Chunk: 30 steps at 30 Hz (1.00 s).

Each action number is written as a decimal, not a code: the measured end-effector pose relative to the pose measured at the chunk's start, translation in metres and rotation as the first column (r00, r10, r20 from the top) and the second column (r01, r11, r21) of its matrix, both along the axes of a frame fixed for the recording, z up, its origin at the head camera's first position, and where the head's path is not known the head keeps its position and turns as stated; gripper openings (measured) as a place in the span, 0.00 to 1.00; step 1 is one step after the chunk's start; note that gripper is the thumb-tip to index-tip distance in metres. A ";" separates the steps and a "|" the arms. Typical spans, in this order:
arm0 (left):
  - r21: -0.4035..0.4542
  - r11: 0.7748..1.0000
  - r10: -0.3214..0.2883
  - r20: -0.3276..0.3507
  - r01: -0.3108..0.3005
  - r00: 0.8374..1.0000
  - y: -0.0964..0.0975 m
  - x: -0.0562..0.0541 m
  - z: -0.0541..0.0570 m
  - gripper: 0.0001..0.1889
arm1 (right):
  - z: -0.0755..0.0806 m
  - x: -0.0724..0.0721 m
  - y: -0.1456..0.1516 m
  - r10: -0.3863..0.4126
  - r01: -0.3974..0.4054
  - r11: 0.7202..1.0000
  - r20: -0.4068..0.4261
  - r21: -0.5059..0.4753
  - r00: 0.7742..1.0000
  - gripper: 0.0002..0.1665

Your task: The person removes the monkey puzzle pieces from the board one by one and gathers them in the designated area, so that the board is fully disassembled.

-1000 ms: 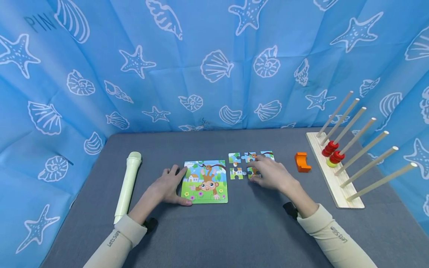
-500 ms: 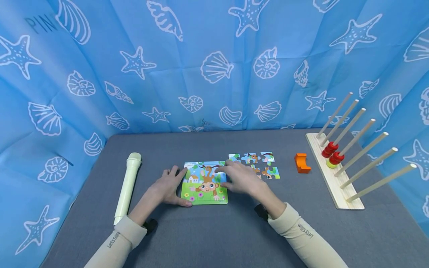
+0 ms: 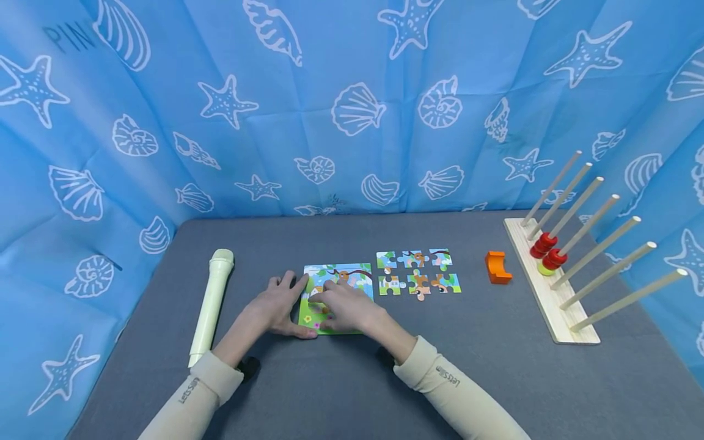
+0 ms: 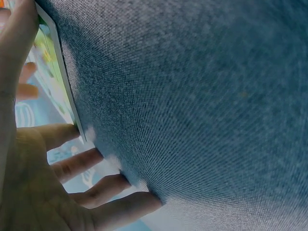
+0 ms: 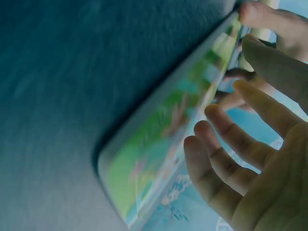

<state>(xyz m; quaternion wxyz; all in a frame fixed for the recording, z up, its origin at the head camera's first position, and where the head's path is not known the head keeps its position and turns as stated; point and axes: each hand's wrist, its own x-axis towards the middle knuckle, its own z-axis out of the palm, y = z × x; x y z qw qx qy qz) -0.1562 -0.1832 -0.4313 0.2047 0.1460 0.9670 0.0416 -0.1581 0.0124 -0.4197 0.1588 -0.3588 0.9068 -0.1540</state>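
Observation:
A square jigsaw puzzle [image 3: 360, 274] with a cartoon animal picture lies flat mid-table. My left hand [image 3: 277, 305] rests along its left side, fingers spread, with the thumb at the front left corner and the index finger at the left edge. My right hand [image 3: 349, 308] is over the puzzle and hides much of the picture. In the right wrist view, the fingers [image 5: 231, 130] of that hand are extended and nothing shows between them. Several loose puzzle pieces [image 3: 418, 282] lie in two rows to the right of the puzzle.
A pale green toy microphone [image 3: 211, 305] lies on the left. Farther right are an orange arch-shaped block [image 3: 497, 267] and a wooden peg board [image 3: 550, 287] with upright sticks and red and yellow-green beads. A blue curtain [image 3: 352, 159] hangs behind the table.
My right hand has moved left from the loose pieces to over the puzzle, uncovering the two rows of pieces. My left hand has stayed at the puzzle's left side.

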 end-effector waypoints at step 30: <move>0.011 1.000 -0.001 0.078 0.000 0.997 -0.003 -0.003 0.005 0.69 | -0.008 0.004 -0.019 -0.021 0.021 0.992 -0.002 0.122 1.000 0.36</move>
